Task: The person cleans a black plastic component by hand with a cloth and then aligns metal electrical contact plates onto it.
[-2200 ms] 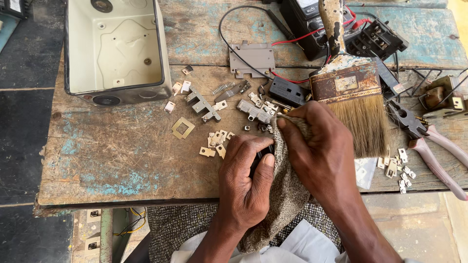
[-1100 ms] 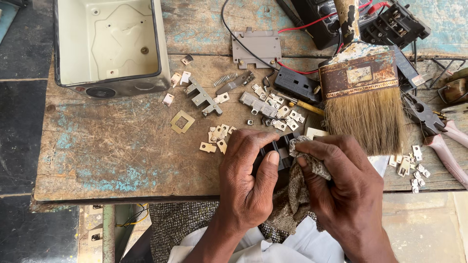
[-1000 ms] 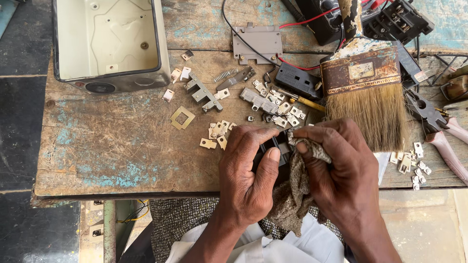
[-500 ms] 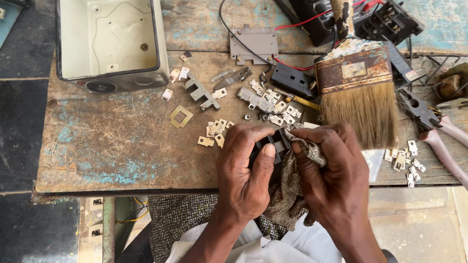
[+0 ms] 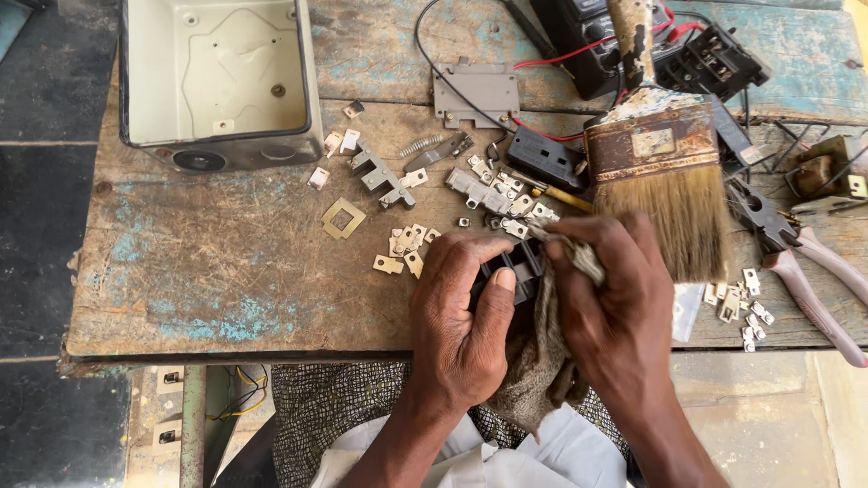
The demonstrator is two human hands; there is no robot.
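Black plastic part (image 5: 517, 267): at the near edge of the wooden workbench (image 5: 208, 271), gripped by the left hand (image 5: 466, 312), thumb across its face. Brown rag (image 5: 542, 339): pinched in the right hand (image 5: 615, 312), pressed against the part. Small metal contacts (image 5: 407, 248): scattered just beyond the part. Paintbrush (image 5: 665, 172): beyond and right. Open metal box (image 5: 217, 77): far left corner.

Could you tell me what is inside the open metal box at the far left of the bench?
The metal box shows only a bare pale floor with a few small holes and a raised patch. Its near wall hides the strip of floor just behind it.
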